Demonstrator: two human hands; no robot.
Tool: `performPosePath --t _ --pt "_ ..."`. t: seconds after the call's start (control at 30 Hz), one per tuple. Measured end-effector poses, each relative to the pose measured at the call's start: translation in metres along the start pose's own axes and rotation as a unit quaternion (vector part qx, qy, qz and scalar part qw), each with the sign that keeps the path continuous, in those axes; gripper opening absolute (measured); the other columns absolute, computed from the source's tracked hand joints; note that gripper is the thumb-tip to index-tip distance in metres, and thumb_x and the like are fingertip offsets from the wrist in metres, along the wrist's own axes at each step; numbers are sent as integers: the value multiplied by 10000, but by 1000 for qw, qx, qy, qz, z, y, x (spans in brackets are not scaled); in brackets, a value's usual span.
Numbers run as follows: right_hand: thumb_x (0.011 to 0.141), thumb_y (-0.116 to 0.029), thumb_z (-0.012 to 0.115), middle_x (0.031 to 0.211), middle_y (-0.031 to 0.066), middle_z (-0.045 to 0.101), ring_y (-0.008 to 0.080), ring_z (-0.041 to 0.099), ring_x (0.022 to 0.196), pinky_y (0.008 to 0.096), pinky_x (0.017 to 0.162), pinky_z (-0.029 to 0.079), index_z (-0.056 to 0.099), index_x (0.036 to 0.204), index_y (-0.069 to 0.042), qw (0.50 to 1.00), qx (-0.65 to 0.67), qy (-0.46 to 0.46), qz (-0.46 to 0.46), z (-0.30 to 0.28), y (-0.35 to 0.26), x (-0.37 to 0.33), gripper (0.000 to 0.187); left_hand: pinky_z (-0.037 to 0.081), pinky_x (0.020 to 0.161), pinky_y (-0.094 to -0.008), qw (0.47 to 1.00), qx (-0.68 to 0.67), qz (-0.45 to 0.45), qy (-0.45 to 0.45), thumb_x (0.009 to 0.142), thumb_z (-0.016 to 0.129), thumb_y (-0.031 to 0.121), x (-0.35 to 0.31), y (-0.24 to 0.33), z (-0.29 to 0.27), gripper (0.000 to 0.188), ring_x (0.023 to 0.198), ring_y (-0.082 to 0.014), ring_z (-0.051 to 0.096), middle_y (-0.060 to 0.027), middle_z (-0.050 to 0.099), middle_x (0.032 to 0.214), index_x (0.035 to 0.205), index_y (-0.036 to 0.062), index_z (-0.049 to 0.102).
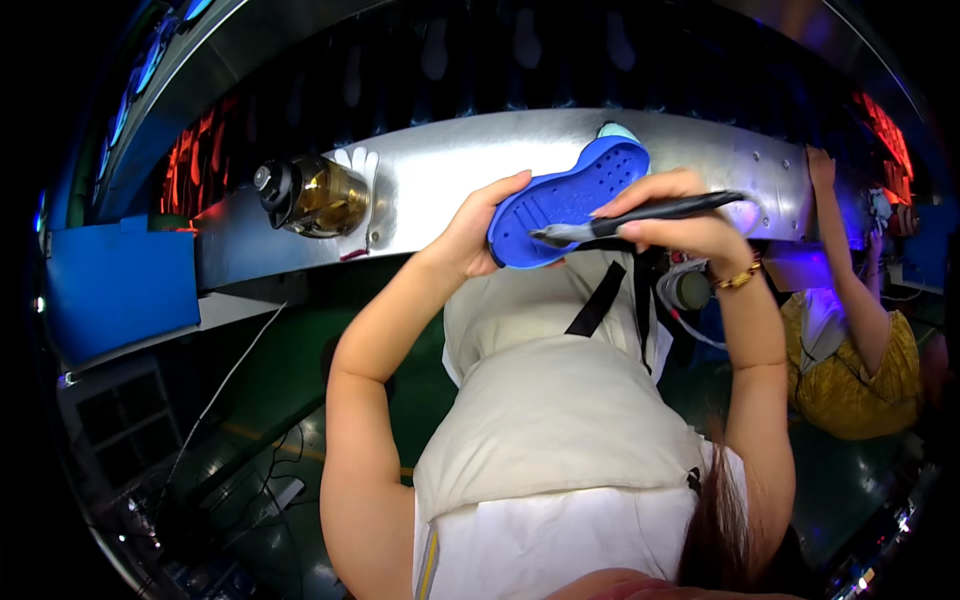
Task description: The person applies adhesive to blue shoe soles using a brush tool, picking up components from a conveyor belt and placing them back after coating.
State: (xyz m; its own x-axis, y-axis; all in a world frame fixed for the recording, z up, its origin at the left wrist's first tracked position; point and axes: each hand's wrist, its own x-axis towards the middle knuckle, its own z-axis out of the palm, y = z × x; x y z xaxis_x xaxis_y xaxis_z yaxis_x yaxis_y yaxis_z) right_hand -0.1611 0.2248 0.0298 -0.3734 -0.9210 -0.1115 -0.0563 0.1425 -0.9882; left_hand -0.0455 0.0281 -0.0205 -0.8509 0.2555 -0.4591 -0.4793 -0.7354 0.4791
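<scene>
A blue shoe sole (538, 208), with small holes toward its far end and grooves across its middle, is held above the front edge of the metal bench. My left hand (478, 228) is closed around its near left end, thumb on the rim. In my right hand (685, 222) is a brush (665, 208) with a black tapered handle, gripped between thumb and fingers. Its greyish bristles rest against the inner face of the sole, near the left end. A pale teal piece (618, 130) shows just behind the sole, mostly hidden.
On the metal bench (430, 165) stands a bottle (325, 197) of amber liquid, beside a white glove (367, 172). A round container (688, 290) sits below the bench edge. At right, another person's arm (840, 220) reaches onto the bench. Dark racks with sole shapes line the back.
</scene>
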Motion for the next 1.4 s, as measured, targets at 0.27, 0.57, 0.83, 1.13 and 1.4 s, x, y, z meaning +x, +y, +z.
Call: performPosePath --t 0.27,0.57,0.83,1.13,1.4 --pt "765 -60 592 704 38 587 57 510 543 178 469 429 613 805 0 956 36 283 -68 -15 70 18 76 448 750 -539 990 -135 25 36 858 330 378 17 -9 -20 491 957 -353 517 -206 485 1106 1173 8 396" --pt "825 -153 523 812 72 579 110 469 514 208 477 365 545 932 -25 784 486 355 -150 -19 98 -29 168 482 751 -428 938 153 298 -90 830 381 369 -27 56 54 538 929 -332 544 -229 485 1097 1195 -26 364" --pt "835 -138 497 780 67 586 112 501 532 219 503 396 553 890 -33 805 485 322 -113 -2 105 -34 131 320 945 -452 861 -136 418 -256 859 177 420 25 217 150 604 1117 -348 393 -216 377 1217 1165 -70 351" --pt "837 -128 497 757 41 568 100 496 548 213 502 374 547 920 -31 785 511 337 -101 -1 123 -35 136 177 1018 -382 894 71 442 -38 832 423 383 64 213 159 721 1266 -287 179 -184 153 1368 1317 -23 75" --pt "838 -142 507 751 14 545 76 469 573 196 524 366 548 942 -32 793 499 335 -101 -4 109 -34 157 256 946 -463 593 607 474 235 718 544 430 117 228 225 672 1202 -312 247 -150 319 1283 1236 55 340"
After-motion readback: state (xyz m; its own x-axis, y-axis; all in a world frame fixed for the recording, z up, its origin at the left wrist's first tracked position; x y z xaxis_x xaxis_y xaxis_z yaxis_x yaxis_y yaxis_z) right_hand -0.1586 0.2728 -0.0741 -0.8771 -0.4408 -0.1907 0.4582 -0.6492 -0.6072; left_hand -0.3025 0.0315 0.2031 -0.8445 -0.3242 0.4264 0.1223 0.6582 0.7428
